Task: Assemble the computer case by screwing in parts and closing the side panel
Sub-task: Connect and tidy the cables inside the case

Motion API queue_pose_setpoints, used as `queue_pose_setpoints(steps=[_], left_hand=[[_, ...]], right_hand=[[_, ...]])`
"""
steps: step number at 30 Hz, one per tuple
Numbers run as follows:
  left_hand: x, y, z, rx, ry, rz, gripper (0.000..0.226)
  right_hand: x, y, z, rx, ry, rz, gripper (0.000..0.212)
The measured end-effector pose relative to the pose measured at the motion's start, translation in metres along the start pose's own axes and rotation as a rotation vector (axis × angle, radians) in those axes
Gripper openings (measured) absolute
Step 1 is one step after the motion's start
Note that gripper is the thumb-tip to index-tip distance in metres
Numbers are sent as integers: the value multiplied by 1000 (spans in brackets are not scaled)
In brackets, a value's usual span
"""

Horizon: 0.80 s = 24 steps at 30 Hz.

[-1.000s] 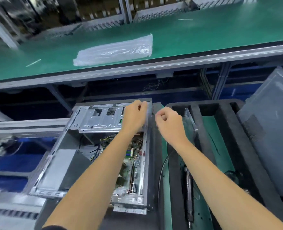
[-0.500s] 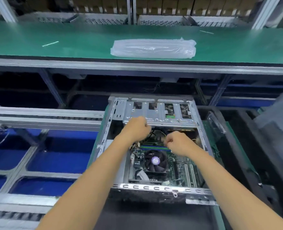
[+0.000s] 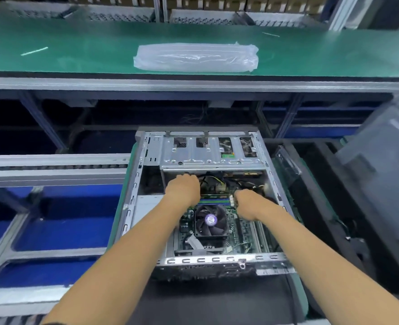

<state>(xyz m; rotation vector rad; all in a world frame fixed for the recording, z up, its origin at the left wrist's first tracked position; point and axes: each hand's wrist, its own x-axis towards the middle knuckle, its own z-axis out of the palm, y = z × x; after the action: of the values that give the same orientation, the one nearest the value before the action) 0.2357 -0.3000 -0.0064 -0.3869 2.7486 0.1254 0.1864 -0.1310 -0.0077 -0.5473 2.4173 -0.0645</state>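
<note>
The open computer case (image 3: 133, 207) lies on its side in front of me, its motherboard facing up with a black CPU fan (image 3: 210, 220) in the middle. A metal drive cage (image 3: 208, 153) spans the far end. Both my hands reach inside, just below that cage, among black and yellow cables (image 3: 213, 181). My left hand (image 3: 182, 190) has its knuckles up and its fingers curled down out of sight at the cage's edge. My right hand (image 3: 247, 204) is curled beside the memory slots (image 3: 213, 201). What either hand holds is hidden.
A grey side panel (image 3: 381, 174) leans at the right over a black foam tray (image 3: 315, 184). A clear plastic bag (image 3: 196, 57) lies on the green bench (image 3: 76, 48) beyond. Conveyor rails (image 3: 53, 170) and blue bins (image 3: 62, 231) are on the left.
My view swung left to centre on the case. Both hands moved from its top right edge down into the case, beneath the drive cage.
</note>
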Motion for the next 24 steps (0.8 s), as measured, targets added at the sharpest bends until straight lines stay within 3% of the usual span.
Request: queue_pose_setpoints(steps=[4,7,9,13,20,24], left_hand=[[8,5,7,-18,-34,29,36],[16,2,7,-105,24,46,5],[21,1,7,-150,35,34,18],[28,2,11,-207,8,94,18],[28,1,10,-141,38,110,14],[18,4,4,-11,81,129,6]], right_hand=[[0,6,7,29,5,-61,36],[1,10,3,74,125,-100,23],[3,10,0,103,192,-145,21],[6,10,4,-43,84,-162,11],[10,12,5,-25,225,-31,26],[4,6,2,-11,163,-185,14]])
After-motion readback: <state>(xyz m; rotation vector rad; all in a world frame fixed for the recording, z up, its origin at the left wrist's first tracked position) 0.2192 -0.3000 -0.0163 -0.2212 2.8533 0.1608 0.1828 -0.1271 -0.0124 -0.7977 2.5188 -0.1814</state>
